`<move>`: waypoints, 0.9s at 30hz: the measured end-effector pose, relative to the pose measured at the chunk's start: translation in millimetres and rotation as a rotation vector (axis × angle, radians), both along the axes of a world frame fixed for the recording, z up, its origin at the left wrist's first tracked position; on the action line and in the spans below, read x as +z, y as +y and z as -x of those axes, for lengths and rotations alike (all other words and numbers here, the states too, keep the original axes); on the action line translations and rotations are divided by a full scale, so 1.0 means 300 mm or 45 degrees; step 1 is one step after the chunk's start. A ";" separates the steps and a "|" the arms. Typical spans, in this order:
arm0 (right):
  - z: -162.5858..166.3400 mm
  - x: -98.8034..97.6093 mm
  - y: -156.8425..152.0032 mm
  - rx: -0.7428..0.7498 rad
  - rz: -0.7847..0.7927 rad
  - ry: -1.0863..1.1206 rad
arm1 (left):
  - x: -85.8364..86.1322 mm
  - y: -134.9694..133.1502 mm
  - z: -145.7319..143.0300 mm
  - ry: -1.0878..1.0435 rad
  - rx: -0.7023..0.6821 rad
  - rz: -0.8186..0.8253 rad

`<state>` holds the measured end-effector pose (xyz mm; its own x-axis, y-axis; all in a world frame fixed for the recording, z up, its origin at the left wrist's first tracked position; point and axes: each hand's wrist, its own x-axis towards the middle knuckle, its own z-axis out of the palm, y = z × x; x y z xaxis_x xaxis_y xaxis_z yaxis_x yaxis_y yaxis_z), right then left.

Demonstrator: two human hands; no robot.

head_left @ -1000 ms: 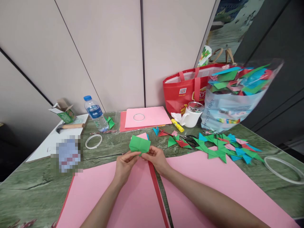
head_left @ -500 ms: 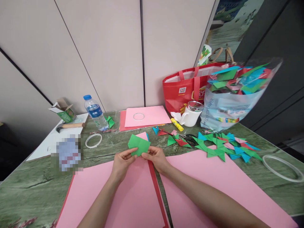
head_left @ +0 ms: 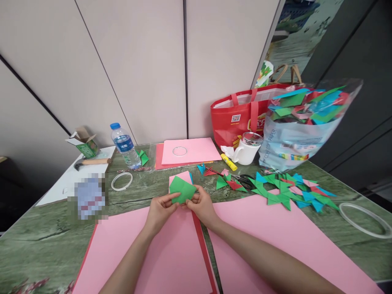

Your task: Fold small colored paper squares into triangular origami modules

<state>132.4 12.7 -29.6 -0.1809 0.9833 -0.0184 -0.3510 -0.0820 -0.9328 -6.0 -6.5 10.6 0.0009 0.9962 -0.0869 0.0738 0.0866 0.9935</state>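
Observation:
A folded green paper piece (head_left: 182, 190) is held just above the table's middle by both of my hands. My left hand (head_left: 159, 212) pinches its lower left edge with thumb and fingers closed on it. My right hand (head_left: 202, 206) grips its right side, fingers curled over the fold. Beneath my hands lie large pink paper sheets (head_left: 159, 253) with a red sheet edge (head_left: 202, 249) between them. A small pink and blue square (head_left: 183, 176) sits just behind the green piece.
Folded green, blue and red paper shapes (head_left: 284, 190) and scissors (head_left: 245, 179) lie right. A clear bag of paper (head_left: 301, 126), red tote (head_left: 239, 118), white mug (head_left: 246, 149), glue stick (head_left: 229, 162), water bottle (head_left: 124, 145), tape rings (head_left: 121, 181) and a hammer (head_left: 88, 162) stand around.
The green piece has been turned and folded tighter between my hands; my right fingers have moved up over its right edge. The view shifted slightly.

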 end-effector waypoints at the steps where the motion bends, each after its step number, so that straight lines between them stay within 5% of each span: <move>1: -0.001 0.001 0.001 0.025 0.009 0.023 | 0.006 0.002 0.007 -0.002 -0.008 0.019; 8: 0.003 0.003 0.007 0.181 0.000 0.127 | 0.030 0.022 0.063 -0.105 -0.082 0.087; 13: -0.004 0.027 0.000 0.042 -0.055 0.133 | 0.048 0.024 0.079 -0.068 -0.131 0.081; 22: -0.008 0.007 0.006 -0.037 -0.159 -0.044 | 0.027 0.024 0.068 0.158 -0.048 -0.048; 27: -0.009 -0.006 0.009 0.036 -0.177 -0.138 | 0.036 0.024 0.056 -0.091 0.123 -0.160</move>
